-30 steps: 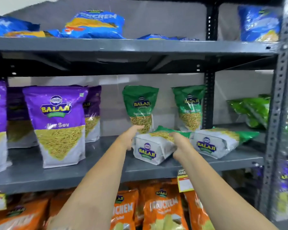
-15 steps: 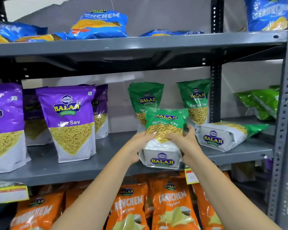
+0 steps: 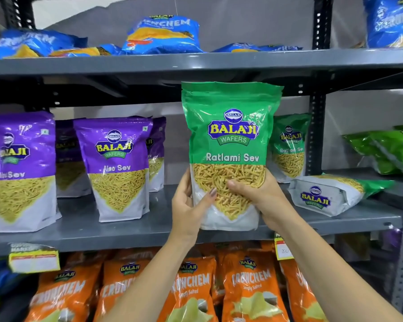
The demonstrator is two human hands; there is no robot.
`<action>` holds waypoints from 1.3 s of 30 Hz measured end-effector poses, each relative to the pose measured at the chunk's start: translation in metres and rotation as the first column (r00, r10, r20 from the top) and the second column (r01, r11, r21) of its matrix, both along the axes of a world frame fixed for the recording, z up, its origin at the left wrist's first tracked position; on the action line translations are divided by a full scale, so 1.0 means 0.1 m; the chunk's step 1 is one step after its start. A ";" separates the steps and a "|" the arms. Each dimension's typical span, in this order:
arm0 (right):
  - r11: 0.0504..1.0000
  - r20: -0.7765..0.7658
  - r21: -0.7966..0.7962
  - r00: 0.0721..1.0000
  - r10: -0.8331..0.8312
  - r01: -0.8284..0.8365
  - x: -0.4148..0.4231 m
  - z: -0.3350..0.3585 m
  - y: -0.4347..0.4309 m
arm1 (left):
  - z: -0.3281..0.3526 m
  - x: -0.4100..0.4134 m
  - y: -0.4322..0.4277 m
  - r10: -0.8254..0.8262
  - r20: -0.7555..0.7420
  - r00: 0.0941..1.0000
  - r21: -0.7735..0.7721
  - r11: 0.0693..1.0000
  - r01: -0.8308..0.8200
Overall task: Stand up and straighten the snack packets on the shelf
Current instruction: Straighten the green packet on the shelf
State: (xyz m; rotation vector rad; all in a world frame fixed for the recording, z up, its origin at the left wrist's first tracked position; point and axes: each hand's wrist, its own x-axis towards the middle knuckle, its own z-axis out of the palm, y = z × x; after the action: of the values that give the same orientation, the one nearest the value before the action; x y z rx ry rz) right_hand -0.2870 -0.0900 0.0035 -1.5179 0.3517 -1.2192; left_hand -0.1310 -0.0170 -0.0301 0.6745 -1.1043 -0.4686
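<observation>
A green Ratlami Sev packet [image 3: 230,135] stands upright at the front of the grey middle shelf [image 3: 126,231], held on both sides. My left hand [image 3: 189,205] grips its lower left edge and my right hand [image 3: 263,198] grips its lower right, thumb across the front. Behind it another green packet [image 3: 290,147] stands upright near the back. To the right a third green packet [image 3: 328,196] lies on its side, bottom facing me. Purple Aloo Sev packets [image 3: 118,166] stand upright on the left.
Blue Crunchem bags [image 3: 163,33] lie flat on the top shelf. Orange Crunchem bags [image 3: 249,284] fill the lower shelf. A black upright post [image 3: 316,126] divides the bays; light green bags [image 3: 386,149] lie beyond it. Price tags [image 3: 34,259] hang on the shelf edge.
Both hands have tipped the green packet from lying on its side to fully upright and brought it closer to the shelf's front. The camera has moved nearer.
</observation>
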 end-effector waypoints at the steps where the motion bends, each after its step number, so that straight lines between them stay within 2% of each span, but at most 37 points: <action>1: 1.000 0.002 -0.003 1.000 0.000 0.000 0.01 -0.01 -0.01 | -0.01 0.01 0.00 -0.003 -0.001 1.000 0.002 1.000 0.003; 5: 1.000 0.009 -0.008 1.000 0.022 -0.022 0.05 -0.03 -0.08 | -0.02 0.04 0.00 0.011 0.029 1.000 0.024 1.000 -0.011; 11: 1.000 -0.042 -0.029 0.999 -0.001 0.000 0.27 -0.04 -0.40 | 0.04 0.28 -0.20 0.046 0.159 0.986 0.070 0.996 -0.058; 21: 0.999 -0.133 0.032 0.991 0.028 -0.024 0.87 -0.11 -0.86 | 0.06 0.87 -0.62 0.125 0.248 0.961 0.219 0.959 -0.182; 26: 0.998 -0.186 0.031 0.981 0.055 -0.051 0.96 -0.18 -0.91 | 0.01 0.91 -0.64 0.142 0.344 0.928 0.337 0.904 -0.263; 32: 0.999 -0.237 -0.023 0.971 0.028 -0.034 0.93 -0.21 -0.84 | -0.03 0.92 -0.64 0.109 0.317 0.942 0.424 0.872 -0.243; 34: 0.999 -0.250 -0.021 0.968 0.024 -0.030 0.87 -0.22 -0.79 | -0.01 0.85 -0.59 0.188 0.250 0.950 0.385 0.881 -0.276; 36: 0.996 -0.270 -0.075 0.960 -0.069 0.050 0.70 -0.17 -0.70 | 0.04 0.70 -0.50 0.407 0.167 0.898 0.245 0.865 -0.438; 37: 0.986 -0.275 -0.109 0.950 -0.149 0.123 0.59 -0.14 -0.67 | 0.05 0.61 -0.45 0.550 0.141 0.823 0.135 0.813 -0.566; 39: 0.945 -0.173 -0.171 0.936 -0.308 0.279 0.34 -0.05 -0.72 | 0.07 0.36 -0.38 0.782 0.131 0.609 -0.161 0.623 -0.766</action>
State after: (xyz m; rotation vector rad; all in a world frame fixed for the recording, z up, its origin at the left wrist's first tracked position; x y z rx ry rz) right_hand -0.2529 -0.1617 -0.0018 -1.7629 0.6549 -1.3518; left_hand -0.0953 -0.0551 -0.0228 1.0599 -0.8842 0.4195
